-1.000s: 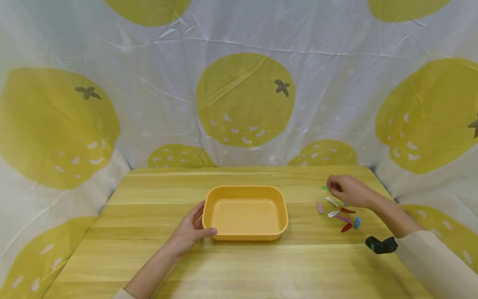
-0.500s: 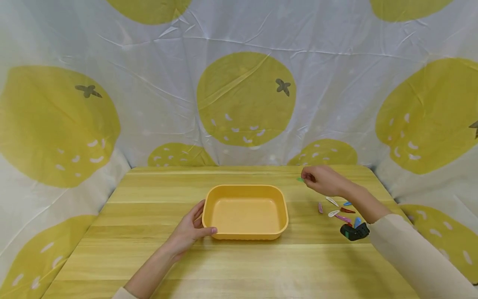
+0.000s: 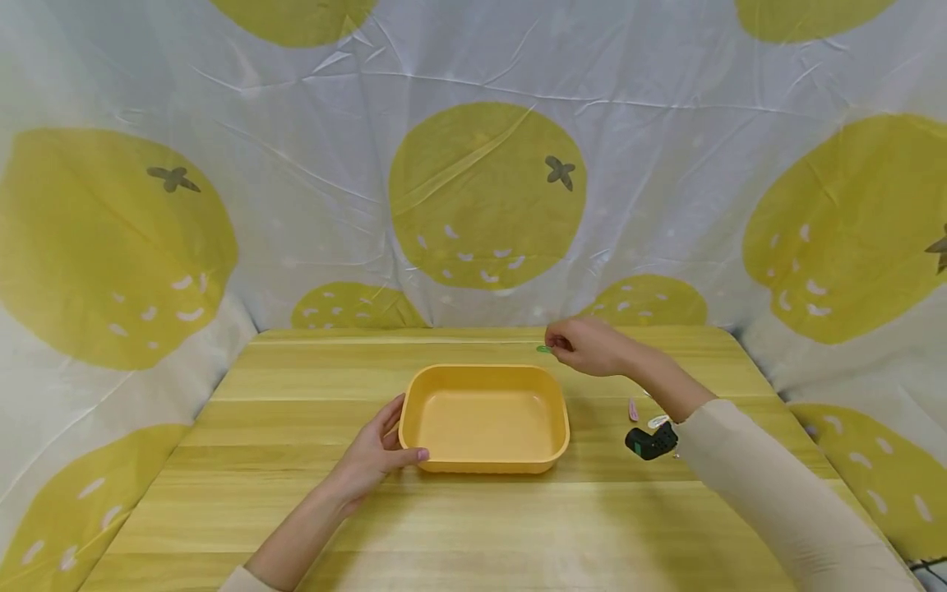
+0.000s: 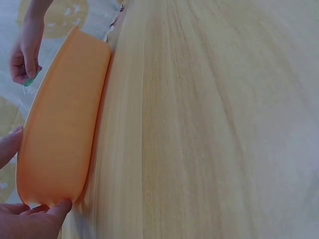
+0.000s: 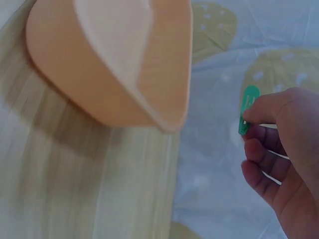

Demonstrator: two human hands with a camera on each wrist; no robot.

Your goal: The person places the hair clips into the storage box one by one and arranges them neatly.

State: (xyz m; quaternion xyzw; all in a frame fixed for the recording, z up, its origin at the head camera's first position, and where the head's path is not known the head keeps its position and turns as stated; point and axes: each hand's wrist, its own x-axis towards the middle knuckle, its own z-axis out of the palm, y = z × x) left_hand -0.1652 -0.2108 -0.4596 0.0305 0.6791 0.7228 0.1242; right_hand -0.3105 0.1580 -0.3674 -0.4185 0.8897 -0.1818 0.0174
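A yellow plastic basin (image 3: 484,465) stands upright on the table. At its left end my left hand (image 3: 376,452) grips the wall near the front corner, thumb along the front. Beyond the basin's back right corner my right hand (image 3: 592,347) is raised, pinching a green snap hair clip (image 5: 250,102) between thumb and index finger; the other fingers are loosely curled. In the head view the clip shows as a small green strip left of the fingertips. The basin's inside looks bare in the head view.
On the table right of the basin lie a pink hair clip (image 3: 633,410) and a white hair clip (image 3: 658,422); the right arm and its black wrist camera (image 3: 651,441) cover others. A lemon-print curtain (image 3: 488,197) hangs behind the wooden table (image 3: 311,370).
My right hand has lifted the green hair clip from the scattered clips and carried it left, towards the basin's back right corner. The left hand stays on the basin.
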